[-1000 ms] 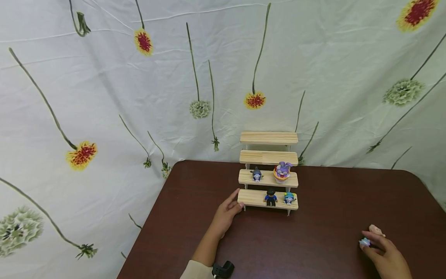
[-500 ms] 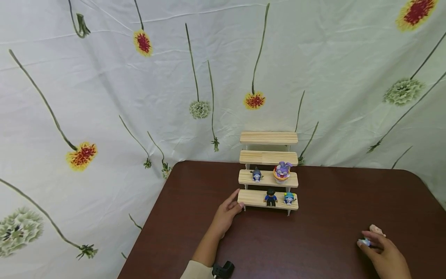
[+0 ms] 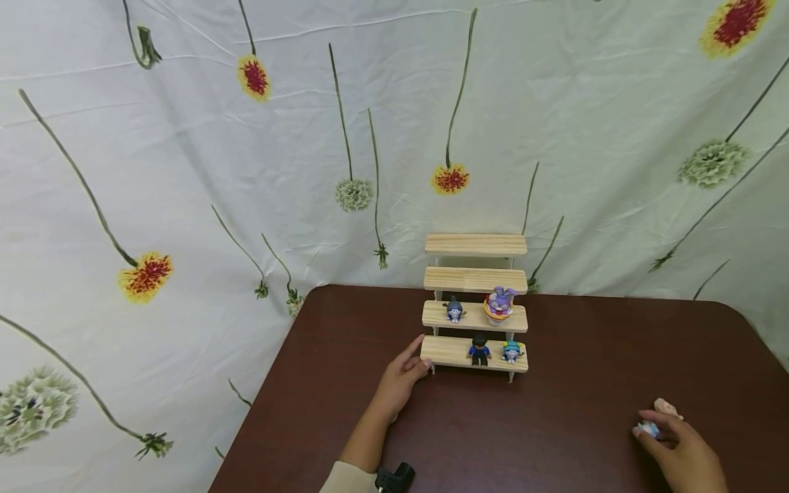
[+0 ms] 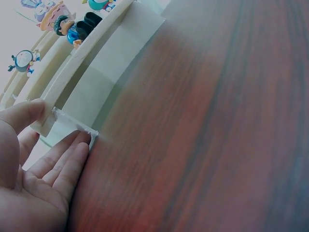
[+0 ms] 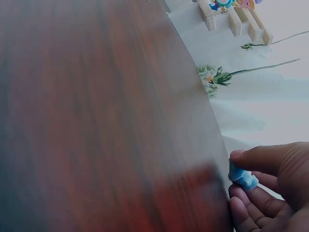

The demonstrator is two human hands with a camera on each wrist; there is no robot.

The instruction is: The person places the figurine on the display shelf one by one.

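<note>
A wooden stepped display stand (image 3: 473,280) with several tiers stands at the back of the table. My left hand (image 3: 396,385) grips the left end of its lowest shelf (image 4: 87,63) between thumb and fingers. On that shelf are a black-haired toy figure in blue (image 3: 479,350) and a small figurine with a teal hat (image 3: 511,351). One tier up are a dark-capped figurine (image 3: 454,310) and a purple rabbit-eared figurine (image 3: 499,305). At the right, my right hand (image 3: 685,453) pinches a small light-blue figurine (image 5: 243,176) between thumb and fingertips, close above the table.
A pale pinkish small object (image 3: 666,408) lies just beyond my right hand, partly covered by it. The dark wood table (image 3: 585,383) has rounded back corners. Behind it hangs a white cloth (image 3: 296,137) printed with flowers.
The light-blue figurine has shifted and turned a little between my right fingers, near the same spot. My left hand keeps its hold on the stand, which has not moved.
</note>
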